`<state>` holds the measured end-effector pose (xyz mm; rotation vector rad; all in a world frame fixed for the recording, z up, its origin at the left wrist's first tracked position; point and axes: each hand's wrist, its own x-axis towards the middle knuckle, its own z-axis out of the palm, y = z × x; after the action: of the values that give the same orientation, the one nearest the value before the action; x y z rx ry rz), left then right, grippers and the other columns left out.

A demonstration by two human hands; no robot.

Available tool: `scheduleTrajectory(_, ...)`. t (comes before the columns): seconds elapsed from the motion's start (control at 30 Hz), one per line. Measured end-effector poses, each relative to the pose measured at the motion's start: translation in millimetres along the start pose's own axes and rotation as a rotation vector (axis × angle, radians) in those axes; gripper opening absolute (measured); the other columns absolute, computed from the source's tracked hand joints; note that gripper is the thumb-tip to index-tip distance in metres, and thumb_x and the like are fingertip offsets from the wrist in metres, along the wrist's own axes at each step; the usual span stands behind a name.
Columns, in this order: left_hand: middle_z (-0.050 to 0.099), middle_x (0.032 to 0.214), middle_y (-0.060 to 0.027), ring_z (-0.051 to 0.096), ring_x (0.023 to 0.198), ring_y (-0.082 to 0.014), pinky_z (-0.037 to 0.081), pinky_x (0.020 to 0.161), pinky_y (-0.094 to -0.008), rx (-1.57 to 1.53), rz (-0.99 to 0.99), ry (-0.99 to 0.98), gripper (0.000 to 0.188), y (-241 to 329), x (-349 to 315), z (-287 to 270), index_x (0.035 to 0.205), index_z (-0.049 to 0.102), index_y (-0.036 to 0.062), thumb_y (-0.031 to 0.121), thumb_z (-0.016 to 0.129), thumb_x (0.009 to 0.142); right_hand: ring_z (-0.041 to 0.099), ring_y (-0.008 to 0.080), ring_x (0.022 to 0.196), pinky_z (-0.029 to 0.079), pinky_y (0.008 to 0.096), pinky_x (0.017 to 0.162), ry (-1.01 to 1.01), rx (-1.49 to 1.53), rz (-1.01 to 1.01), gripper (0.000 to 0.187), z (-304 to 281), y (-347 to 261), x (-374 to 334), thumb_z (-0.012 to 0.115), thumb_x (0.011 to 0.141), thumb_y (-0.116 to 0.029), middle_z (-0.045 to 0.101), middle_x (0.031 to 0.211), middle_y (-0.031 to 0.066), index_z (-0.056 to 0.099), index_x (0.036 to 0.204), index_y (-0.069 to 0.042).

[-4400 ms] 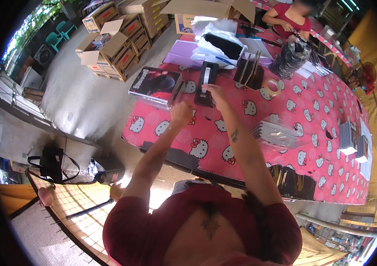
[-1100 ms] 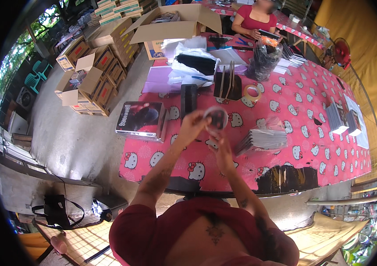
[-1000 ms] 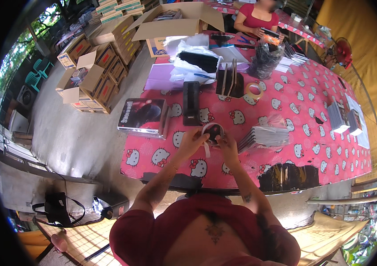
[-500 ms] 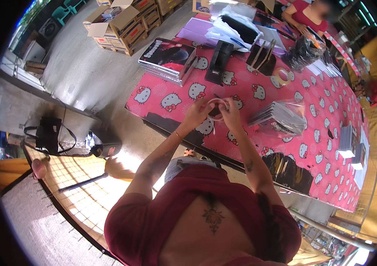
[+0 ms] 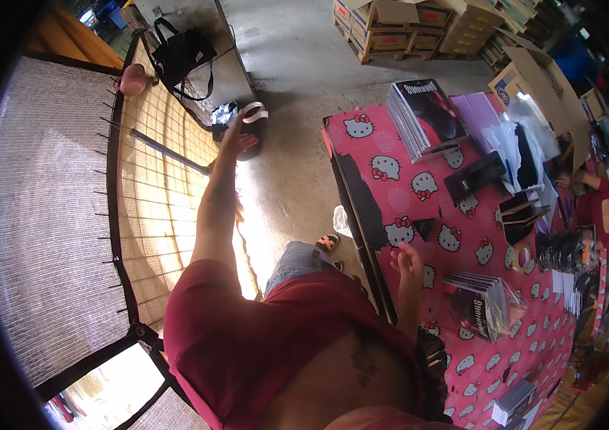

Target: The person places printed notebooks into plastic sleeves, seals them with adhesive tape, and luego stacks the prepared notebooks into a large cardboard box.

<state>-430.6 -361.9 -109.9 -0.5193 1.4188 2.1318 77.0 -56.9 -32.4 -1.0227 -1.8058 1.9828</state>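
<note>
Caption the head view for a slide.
Left hand stretched out beside a white ring; right hand by the pink-covered table.

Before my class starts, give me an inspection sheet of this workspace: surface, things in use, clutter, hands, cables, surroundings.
Surface: table with pink cat-print cover; dark strip along one edge.
Things in use: white ring by the fingertips of the left hand; black dispenser on the table.
Clutter: stacked notebooks, wrapped bundle, purple sheets.
Hands: left outstretched, grip unclear; right hand open, empty.
Cables: thin dark line near black bag; cannot tell if cable.
Surroundings: concrete floor, cartons, co-worker beyond the table.
</note>
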Motion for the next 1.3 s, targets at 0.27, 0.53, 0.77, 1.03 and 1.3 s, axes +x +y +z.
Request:
scheduleTrajectory(0.27, 0.066, 0.081, -0.0084, 0.065, 0.073, -0.0179, 0.053, 0.067, -0.0377, 0.796, 0.549, 0.124, 0.037, -116, 6, 55, 0.101, 0.064, -0.0017, 0.033, 0.066, 0.090, 0.063, 0.0229, 0.110, 0.049, 0.0366, 0.094, -0.157, -0.045, -0.246, 0.043, -27, -81, -41, 0.064, 0.094, -0.018, 0.062, 0.122, 0.0132, 0.054, 0.131, 0.003)
scheduleTrajectory(0.53, 0.069, 0.090, -0.0114, 0.070, 0.080, -0.0210, 0.055, 0.071, -0.0335, 0.662, 1.062, -1.191, 0.021, -170, -266, 401, 0.108, 0.064, -0.0011, 0.008, 0.069, 0.089, 0.061, 0.0321, 0.112, 0.048, 0.0420, 0.094, -0.425, 0.014, -0.725, 0.048, -100, -169, -120, 0.070, 0.090, -0.037, 0.065, 0.116, 0.0172, 0.065, 0.115, 0.004)
scheduleTrajectory(0.77, 0.067, 0.107, -0.0172, 0.068, 0.093, -0.0307, 0.054, 0.085, -0.0410, 0.981, 1.207, -1.732, 0.027, -440, -310, 582, 0.114, 0.064, 0.0002, 0.010, 0.062, 0.088, 0.059, 0.0308, 0.116, 0.043, 0.0415, 0.099, 0.150, 0.148, -0.467, 0.059, -51, -90, -186, 0.074, 0.083, -0.035, 0.062, 0.125, 0.0190, 0.061, 0.124, 0.005)
scheduleTrajectory(1.03, 0.066, 0.102, -0.0194, 0.066, 0.093, -0.0356, 0.051, 0.086, -0.0433, 1.021, 1.591, -1.786, 0.028, -512, -311, 628, 0.102, 0.066, -0.0018, 0.021, 0.064, 0.087, 0.054, 0.0261, 0.120, 0.039, 0.0394, 0.103, 0.763, 0.317, -0.349, 0.046, -18, -65, -220, 0.066, 0.092, -0.025, 0.058, 0.127, 0.0156, 0.056, 0.129, 0.002)
scheduleTrajectory(1.3, 0.062, 0.104, -0.0083, 0.058, 0.099, -0.0145, 0.046, 0.089, -0.0279, 0.622, 0.594, -2.147, 0.031, -192, -370, 538, 0.124, 0.062, -0.0004, 0.020, 0.054, 0.102, 0.056, 0.0278, 0.116, 0.044, 0.0405, 0.099, 1.091, -0.381, -0.656, 0.055, -92, -141, -182, 0.076, 0.082, -0.014, 0.057, 0.126, 0.0169, 0.055, 0.131, 0.000)
